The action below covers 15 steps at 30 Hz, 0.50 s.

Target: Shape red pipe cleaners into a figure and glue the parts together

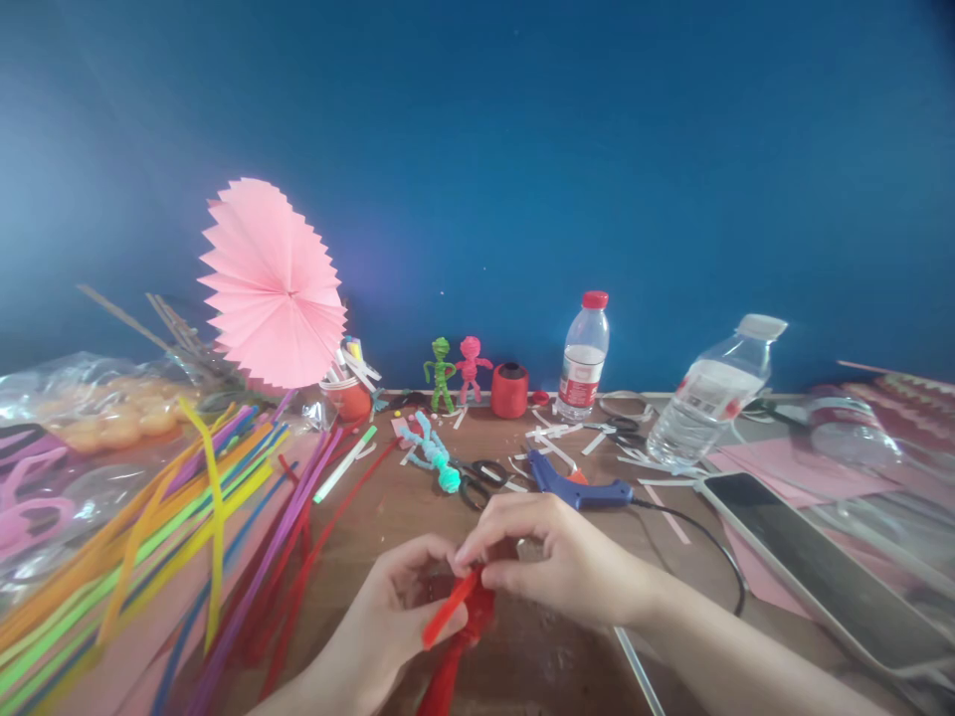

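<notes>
Low in the middle, my left hand [388,607] and my right hand [559,557] meet over a red pipe cleaner [450,609]. The left thumb and fingers close round it, and the right thumb and fingertips pinch its upper part. More red fuzzy material [440,681] hangs below the hands; part of it is hidden by the fingers. Just beyond lie a light-blue pipe-cleaner figure [433,455], black-handled scissors [481,482] and a blue glue gun [578,487]. Green [440,373] and pink [472,368] pipe-cleaner figures stand upright at the back.
Bundled coloured pipe cleaners [186,527] spread across the left, below a pink paper fan [276,288]. A red spool [509,391], an upright bottle [584,363] and a tilted bottle [712,398] stand at the back. A phone [813,567] lies right, near the glue gun's cord [716,537].
</notes>
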Each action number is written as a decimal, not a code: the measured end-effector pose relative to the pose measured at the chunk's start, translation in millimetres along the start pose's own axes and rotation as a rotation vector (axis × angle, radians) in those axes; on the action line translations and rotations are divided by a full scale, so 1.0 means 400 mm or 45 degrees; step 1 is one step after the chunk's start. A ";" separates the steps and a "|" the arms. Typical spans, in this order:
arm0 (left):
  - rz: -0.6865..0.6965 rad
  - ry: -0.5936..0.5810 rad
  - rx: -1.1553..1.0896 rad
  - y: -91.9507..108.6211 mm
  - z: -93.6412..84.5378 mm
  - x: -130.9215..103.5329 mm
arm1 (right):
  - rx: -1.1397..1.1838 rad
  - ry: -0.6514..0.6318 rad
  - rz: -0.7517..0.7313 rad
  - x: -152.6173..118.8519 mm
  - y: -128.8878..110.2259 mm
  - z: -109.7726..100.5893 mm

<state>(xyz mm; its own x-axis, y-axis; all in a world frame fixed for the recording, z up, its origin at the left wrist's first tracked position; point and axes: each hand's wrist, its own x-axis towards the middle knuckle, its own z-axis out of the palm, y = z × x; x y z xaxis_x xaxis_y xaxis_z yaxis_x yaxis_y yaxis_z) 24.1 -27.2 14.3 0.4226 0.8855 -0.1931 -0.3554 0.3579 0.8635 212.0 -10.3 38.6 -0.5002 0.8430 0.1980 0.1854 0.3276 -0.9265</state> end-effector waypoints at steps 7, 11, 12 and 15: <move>-0.035 -0.021 0.002 0.003 0.009 0.001 | -0.185 -0.105 -0.254 -0.005 -0.013 -0.013; -0.044 0.045 0.085 -0.001 0.010 0.000 | -0.350 -0.103 -0.258 -0.004 -0.016 0.003; -0.027 0.044 0.106 -0.002 0.009 0.000 | -0.370 -0.084 -0.255 -0.004 -0.016 0.008; 0.029 -0.009 0.155 -0.004 0.002 -0.001 | -0.344 -0.013 -0.195 -0.004 -0.015 0.020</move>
<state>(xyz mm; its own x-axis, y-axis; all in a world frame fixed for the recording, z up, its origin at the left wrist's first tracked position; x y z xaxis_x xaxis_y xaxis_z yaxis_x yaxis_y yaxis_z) 25.1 -28.5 13.6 0.4214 0.8909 -0.1696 -0.2614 0.2984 0.9179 204.9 -17.1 41.1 -0.5481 0.7712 0.3237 0.3249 0.5530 -0.7673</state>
